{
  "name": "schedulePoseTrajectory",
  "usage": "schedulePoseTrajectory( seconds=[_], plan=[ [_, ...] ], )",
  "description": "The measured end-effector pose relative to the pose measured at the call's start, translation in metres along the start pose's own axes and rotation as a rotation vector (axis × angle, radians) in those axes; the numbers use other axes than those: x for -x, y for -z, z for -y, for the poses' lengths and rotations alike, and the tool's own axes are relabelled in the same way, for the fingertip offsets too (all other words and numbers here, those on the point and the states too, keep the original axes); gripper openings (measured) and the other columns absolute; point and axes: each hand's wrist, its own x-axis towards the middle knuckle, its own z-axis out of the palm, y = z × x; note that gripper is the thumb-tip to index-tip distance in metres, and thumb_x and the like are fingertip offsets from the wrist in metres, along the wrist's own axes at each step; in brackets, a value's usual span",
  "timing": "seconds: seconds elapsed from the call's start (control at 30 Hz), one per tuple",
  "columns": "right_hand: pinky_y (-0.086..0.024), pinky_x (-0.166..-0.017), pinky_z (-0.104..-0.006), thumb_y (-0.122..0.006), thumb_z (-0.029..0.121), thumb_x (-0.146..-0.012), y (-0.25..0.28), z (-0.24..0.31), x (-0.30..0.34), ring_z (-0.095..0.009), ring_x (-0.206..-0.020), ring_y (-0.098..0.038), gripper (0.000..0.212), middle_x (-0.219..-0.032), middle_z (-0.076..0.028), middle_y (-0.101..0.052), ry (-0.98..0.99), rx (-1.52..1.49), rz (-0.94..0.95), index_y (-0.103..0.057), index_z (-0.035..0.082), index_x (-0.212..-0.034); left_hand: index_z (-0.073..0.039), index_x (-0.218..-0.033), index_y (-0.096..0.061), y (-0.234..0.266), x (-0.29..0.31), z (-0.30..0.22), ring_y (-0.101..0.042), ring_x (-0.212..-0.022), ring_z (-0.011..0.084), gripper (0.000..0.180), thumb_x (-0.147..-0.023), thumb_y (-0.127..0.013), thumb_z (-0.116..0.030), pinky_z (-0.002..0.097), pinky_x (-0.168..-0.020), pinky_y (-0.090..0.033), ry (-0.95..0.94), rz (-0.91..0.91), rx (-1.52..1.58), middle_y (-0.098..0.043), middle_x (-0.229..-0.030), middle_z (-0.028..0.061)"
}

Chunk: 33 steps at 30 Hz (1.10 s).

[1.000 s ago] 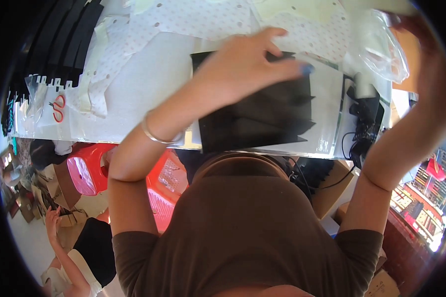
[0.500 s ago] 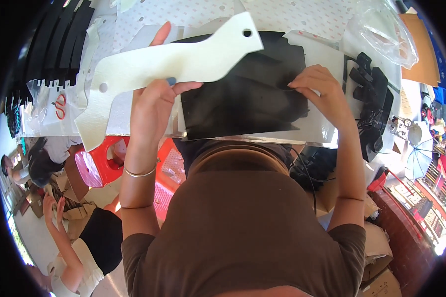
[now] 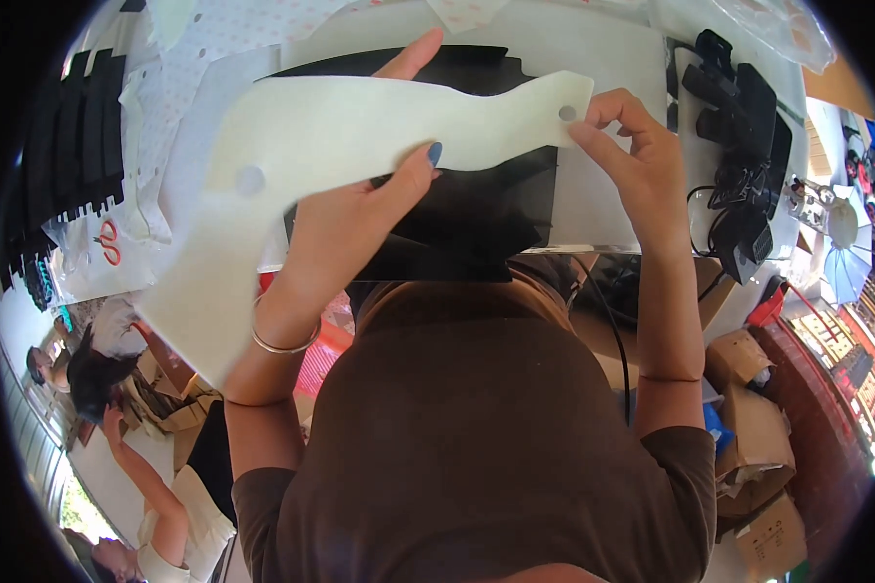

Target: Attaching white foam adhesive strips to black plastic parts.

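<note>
A cream-white flat cut-out sheet (image 3: 345, 126), long and curved with a round hole towards each end, hangs over the table's near side. My left hand (image 3: 345, 233) is closed on its middle, thumb on top and the other fingers mostly hidden behind it. At the narrow right end, beside the hole, my right hand (image 3: 637, 146) pinches the edge between thumb and fingers. Beneath the cut-out lies a glossy black sheet (image 3: 481, 209), partly covered, its near edge at the front of the table.
Black strips (image 3: 83, 136) are stacked at the left, near red-handled scissors (image 3: 109, 243) on clear plastic. Black parts with cables (image 3: 734, 136) occupy the table's right side. Cardboard boxes (image 3: 758, 428) stand low at right. Another person (image 3: 170, 515) is at lower left.
My right hand has left the black sheet's right edge and taken hold of the cream cut-out's narrow end. The cut-out has shifted rightward, its right end lower. The whole view has shifted slightly.
</note>
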Motion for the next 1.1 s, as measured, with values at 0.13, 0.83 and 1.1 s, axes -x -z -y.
schedulePoseTrajectory(
  seconds=[0.13,0.83,1.1],
  plan=[
    [-0.04,-0.078,-0.0276,-0.071,0.012,-0.079,-0.002,-0.02,0.008,-0.015,-0.084,-0.052,0.012,-0.08,-0.002,-0.059,0.006,0.109,-0.06,-0.063,0.004,-0.081,0.005,-0.117,-0.056,-0.011,-0.003,0.002,-0.055,-0.085,0.0105,0.036,-0.082,-0.053,0.001,0.0225,-0.078,-0.044,-0.136,0.031,-0.51,-0.055,-0.131,0.0092],
    [-0.034,-0.083,-0.0334,-0.074,0.009,-0.072,-0.013,-0.034,0.011,-0.021,-0.084,-0.05,0.011,-0.082,-0.002,-0.055,0.099,0.423,-0.101,-0.063,0.007,-0.074,0.0,-0.117,-0.06,-0.018,-0.006,0.018,-0.058,-0.081,0.0174,0.04,-0.077,-0.056,0.003,0.0259,-0.077,-0.046,-0.048,0.062,-0.897,-0.063,-0.117,0.0102],
    [-0.034,-0.082,-0.0335,-0.074,0.009,-0.072,-0.013,-0.033,0.011,-0.021,-0.085,-0.05,0.011,-0.082,-0.001,-0.055,0.088,0.43,-0.088,-0.063,0.007,-0.074,0.0,-0.126,-0.053,-0.019,-0.002,0.02,-0.056,-0.085,0.0103,0.044,-0.082,-0.054,0.001,0.0219,-0.08,-0.044,0.046,0.053,-0.766,-0.061,-0.121,0.0068]
  ],
)
